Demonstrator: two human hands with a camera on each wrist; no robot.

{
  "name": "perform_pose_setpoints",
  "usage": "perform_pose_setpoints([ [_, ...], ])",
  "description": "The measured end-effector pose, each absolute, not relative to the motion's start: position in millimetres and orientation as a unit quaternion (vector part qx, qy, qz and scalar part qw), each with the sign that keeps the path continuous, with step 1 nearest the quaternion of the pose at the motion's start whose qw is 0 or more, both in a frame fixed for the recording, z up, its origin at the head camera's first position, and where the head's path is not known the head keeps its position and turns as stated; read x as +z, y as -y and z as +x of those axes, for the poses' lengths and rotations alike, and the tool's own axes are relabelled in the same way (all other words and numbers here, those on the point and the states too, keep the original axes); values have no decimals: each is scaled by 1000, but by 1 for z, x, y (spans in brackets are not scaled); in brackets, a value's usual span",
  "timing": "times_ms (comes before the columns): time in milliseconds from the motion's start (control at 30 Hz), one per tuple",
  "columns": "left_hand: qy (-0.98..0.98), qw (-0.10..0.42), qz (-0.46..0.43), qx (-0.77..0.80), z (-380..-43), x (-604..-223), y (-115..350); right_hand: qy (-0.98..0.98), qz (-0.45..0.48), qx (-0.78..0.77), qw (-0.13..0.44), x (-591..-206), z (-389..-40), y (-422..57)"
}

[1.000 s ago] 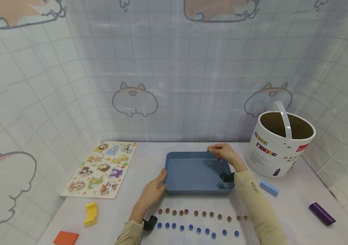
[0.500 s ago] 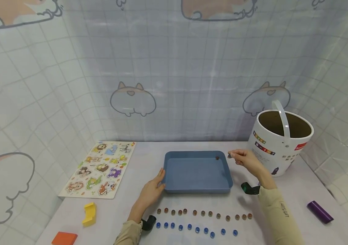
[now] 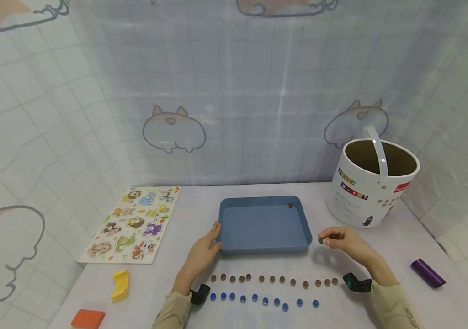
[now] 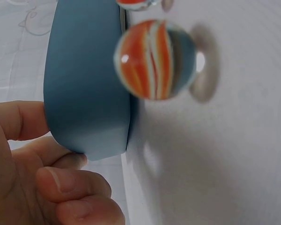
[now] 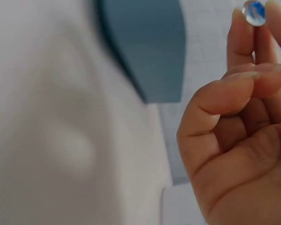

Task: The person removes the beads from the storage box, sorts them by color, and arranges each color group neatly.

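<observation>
My left hand [image 3: 202, 254] holds the near left corner of a shallow blue tray [image 3: 265, 250], thumb at the rim and fingers against its side. To the tray's right, my right hand [image 3: 347, 243] pinches a clear glass marble with a blue swirl [image 5: 254, 12] between thumb and fingers, above the table. One reddish-brown marble [image 3: 290, 205] lies in the tray's far right corner. In front of the tray runs a row of reddish and brown marbles [image 3: 261, 278]; a row of blue marbles [image 3: 265, 301] lies nearer. An orange-striped marble [image 4: 147, 61] shows large in the left wrist view.
A white bucket [image 3: 351, 205] with a raised handle stands at the back right. A purple block [image 3: 428, 273] lies at right. On the left are an animal puzzle board [image 3: 133, 224], a yellow block [image 3: 120, 285] and an orange block [image 3: 87, 319].
My right hand has moved from over the tray's far right corner out to the right and nearer, with the marble in its fingers. My left hand stays at the tray corner.
</observation>
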State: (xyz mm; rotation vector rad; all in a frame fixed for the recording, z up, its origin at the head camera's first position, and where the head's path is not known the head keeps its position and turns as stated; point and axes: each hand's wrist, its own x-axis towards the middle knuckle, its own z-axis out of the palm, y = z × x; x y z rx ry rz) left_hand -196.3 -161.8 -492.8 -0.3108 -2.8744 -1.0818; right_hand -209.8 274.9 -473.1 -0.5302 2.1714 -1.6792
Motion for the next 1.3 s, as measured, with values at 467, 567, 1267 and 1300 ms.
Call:
perform_pose_setpoints([
  [467, 932, 21, -102, -346, -199, -491, 162, -707, -286, -590, 265, -492, -159, -280],
  [567, 934, 22, -99, -343, -198, -492, 162, -700, -303, -584, 276, -495, -151, -275],
  [1267, 932, 31, -103, -345, -197, -494, 163, -775, -270, -497, 283, -494, -141, -260],
  [1300, 932, 30, -104, -346, -197, -493, 162, -776, -272, -496, 280, -492, -141, -261],
])
